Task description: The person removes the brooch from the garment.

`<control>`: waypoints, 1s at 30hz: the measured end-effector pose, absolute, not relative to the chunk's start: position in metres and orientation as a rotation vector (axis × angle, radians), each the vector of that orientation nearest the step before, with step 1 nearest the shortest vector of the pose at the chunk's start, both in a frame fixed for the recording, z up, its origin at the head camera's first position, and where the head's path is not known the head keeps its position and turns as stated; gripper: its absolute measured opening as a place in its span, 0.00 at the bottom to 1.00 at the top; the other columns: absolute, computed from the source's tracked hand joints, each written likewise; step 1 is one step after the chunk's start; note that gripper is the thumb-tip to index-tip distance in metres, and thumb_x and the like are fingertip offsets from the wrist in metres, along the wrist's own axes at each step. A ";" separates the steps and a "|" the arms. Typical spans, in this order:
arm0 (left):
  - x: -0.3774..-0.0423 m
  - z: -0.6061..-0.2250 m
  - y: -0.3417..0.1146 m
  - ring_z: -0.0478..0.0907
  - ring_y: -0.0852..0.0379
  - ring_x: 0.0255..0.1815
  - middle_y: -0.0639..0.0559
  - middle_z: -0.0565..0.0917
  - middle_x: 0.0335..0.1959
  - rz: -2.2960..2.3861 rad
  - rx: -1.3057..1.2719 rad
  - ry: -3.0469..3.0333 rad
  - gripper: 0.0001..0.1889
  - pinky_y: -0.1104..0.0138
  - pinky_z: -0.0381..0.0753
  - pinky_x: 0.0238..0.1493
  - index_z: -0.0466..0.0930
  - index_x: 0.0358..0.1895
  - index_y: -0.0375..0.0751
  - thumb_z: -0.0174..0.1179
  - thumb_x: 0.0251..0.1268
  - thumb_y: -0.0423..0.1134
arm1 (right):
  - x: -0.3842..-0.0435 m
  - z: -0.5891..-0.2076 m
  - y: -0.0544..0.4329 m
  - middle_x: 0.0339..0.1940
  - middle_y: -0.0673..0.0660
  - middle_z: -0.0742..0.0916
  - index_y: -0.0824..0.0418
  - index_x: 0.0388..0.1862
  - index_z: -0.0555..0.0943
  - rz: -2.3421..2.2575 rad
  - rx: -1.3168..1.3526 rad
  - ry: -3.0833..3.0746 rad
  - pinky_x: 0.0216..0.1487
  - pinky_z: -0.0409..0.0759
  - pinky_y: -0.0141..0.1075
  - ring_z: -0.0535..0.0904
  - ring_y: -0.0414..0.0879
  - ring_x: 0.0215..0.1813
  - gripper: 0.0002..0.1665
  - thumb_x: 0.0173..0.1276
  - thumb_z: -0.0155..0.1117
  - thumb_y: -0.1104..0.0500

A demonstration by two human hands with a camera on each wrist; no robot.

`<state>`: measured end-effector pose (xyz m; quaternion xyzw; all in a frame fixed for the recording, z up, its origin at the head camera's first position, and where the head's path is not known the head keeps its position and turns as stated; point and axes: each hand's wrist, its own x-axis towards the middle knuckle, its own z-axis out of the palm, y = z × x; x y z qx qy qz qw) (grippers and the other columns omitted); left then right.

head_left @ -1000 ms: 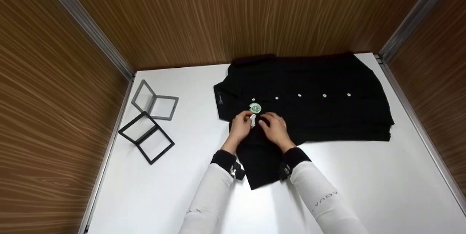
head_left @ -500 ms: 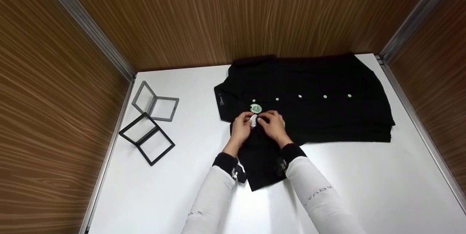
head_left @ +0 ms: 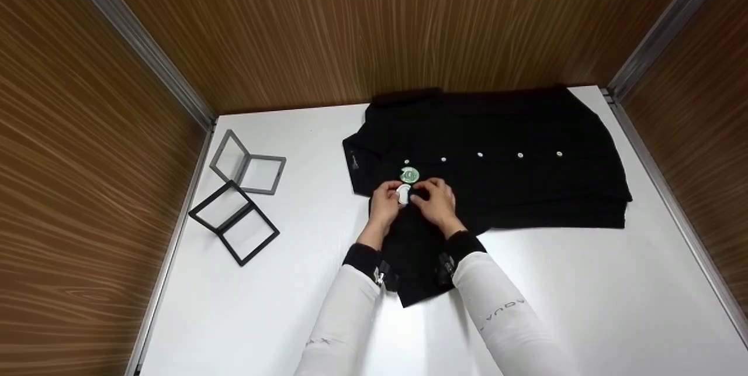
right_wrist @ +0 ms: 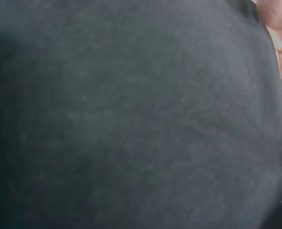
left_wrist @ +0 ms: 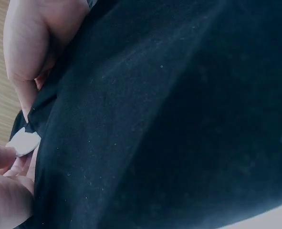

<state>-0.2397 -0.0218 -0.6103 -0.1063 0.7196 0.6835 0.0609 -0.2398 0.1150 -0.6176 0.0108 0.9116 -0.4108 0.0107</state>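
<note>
A black button-up shirt [head_left: 526, 189] lies spread on the white table, its collar toward the left. Near the collar sits a round green-and-white badge [head_left: 409, 175]. Just below it is a small white disc [head_left: 404, 193], with a notch in its edge. My left hand [head_left: 384, 207] pinches this disc between thumb and fingers; the left wrist view shows the thumb lying on the white disc [left_wrist: 24, 142]. My right hand [head_left: 437, 203] is at the disc's right side, pinching a fold of the shirt with bent fingers. Raised cloth fills most of both wrist views and partly hides the fingers.
Two hinged clear-panel frames stand half unfolded at the table's left: a grey frame [head_left: 248, 168] and, nearer, a black frame [head_left: 235, 224]. Wood-patterned walls [head_left: 350, 25] enclose the back and both sides. One shirt sleeve [head_left: 418, 271] extends toward me under the forearms.
The white disc has turned to show its face more fully and shifted slightly left. My right hand has moved a little left, closer to it. The badge and frames stay put.
</note>
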 end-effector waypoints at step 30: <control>-0.239 -0.615 -0.024 0.80 0.56 0.36 0.39 0.84 0.40 2.063 -0.325 2.092 0.13 0.68 0.83 0.38 0.77 0.51 0.28 0.47 0.68 0.23 | -0.237 -0.618 0.105 0.58 0.59 0.74 0.57 0.41 0.83 -1.278 0.248 2.872 0.68 0.53 0.52 0.65 0.58 0.62 0.16 0.58 0.70 0.50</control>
